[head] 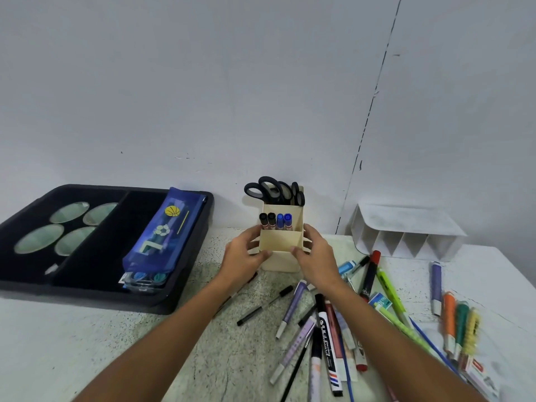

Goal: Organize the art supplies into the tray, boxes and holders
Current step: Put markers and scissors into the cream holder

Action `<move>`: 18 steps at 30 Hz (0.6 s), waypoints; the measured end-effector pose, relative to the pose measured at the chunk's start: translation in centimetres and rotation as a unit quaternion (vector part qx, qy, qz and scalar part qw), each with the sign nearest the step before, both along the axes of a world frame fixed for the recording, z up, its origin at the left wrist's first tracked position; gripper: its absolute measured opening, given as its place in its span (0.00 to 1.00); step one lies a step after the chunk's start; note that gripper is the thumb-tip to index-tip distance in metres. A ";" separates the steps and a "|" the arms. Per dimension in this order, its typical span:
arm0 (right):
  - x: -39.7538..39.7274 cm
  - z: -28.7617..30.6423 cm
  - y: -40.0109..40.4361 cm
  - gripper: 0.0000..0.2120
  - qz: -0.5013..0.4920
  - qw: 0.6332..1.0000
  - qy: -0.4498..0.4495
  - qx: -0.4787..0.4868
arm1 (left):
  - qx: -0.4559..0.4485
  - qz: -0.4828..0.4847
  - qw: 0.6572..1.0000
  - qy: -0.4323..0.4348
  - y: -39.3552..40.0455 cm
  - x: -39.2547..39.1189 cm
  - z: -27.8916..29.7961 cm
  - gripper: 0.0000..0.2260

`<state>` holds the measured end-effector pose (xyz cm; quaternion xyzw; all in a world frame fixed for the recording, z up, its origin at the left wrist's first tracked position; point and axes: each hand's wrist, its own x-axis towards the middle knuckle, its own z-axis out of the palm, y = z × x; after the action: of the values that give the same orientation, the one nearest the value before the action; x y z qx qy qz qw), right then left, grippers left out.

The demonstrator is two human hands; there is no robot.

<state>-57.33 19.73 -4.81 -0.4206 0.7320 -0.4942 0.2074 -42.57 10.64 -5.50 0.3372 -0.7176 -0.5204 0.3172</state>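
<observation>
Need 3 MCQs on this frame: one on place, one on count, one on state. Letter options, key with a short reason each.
1. Where is the blue pencil pouch?
A. In the black tray
B. In the white divider rack
C. Among the loose pens

2. How many capped markers stand in the middle row of the cream holder?
A. Two
B. Four
C. Six

3. What are the hands doing?
A. Both idle on the table
B. One holds a pen
C. Both grip the cream holder

Key:
1 A: the pouch lies in the tray's right section.
2 B: two black and two blue caps show, in front of the scissors.
3 C: the left hand and the right hand clasp the holder's two sides.
</observation>
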 end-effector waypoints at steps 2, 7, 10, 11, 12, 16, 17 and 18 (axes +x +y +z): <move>-0.5 0.2 0.1 0.24 0.006 1.000 -0.007 0.007 | 0.002 -0.023 1.000 -0.016 -0.5 0.4 0.4 0.27; -2.3 1.6 -0.2 0.21 -0.004 0.999 -0.036 -0.007 | -0.028 0.103 0.994 0.017 -1.7 0.0 3.9 0.25; -3.4 2.8 -1.5 0.19 -0.019 0.999 -0.028 -0.023 | -0.071 0.157 0.985 0.011 -2.9 -1.8 6.9 0.27; -3.7 3.1 -1.9 0.19 -0.020 0.999 -0.020 -0.024 | -0.077 0.160 0.984 0.000 -3.4 -2.6 7.7 0.28; -4.0 3.3 -2.4 0.19 -0.020 1.000 -0.009 -0.022 | -0.081 0.158 0.984 -0.016 -3.8 -3.3 8.4 0.30; -5.0 4.2 -4.4 0.19 -0.012 1.000 0.011 -0.015 | -0.112 0.149 0.979 -0.082 -4.9 -6.1 8.9 0.23; -5.3 4.5 -4.8 0.18 -0.009 1.000 0.014 -0.015 | -0.125 0.154 0.977 -0.082 -5.0 -6.6 8.9 0.19; -5.4 4.8 -5.2 0.18 -0.002 1.000 0.017 -0.014 | -0.132 0.157 0.976 -0.078 -5.1 -7.0 9.0 0.15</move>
<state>-62.78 14.58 -0.02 -0.4303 0.7294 -0.4977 0.1873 -49.53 5.54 3.46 0.4404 -0.7407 -0.3368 0.3795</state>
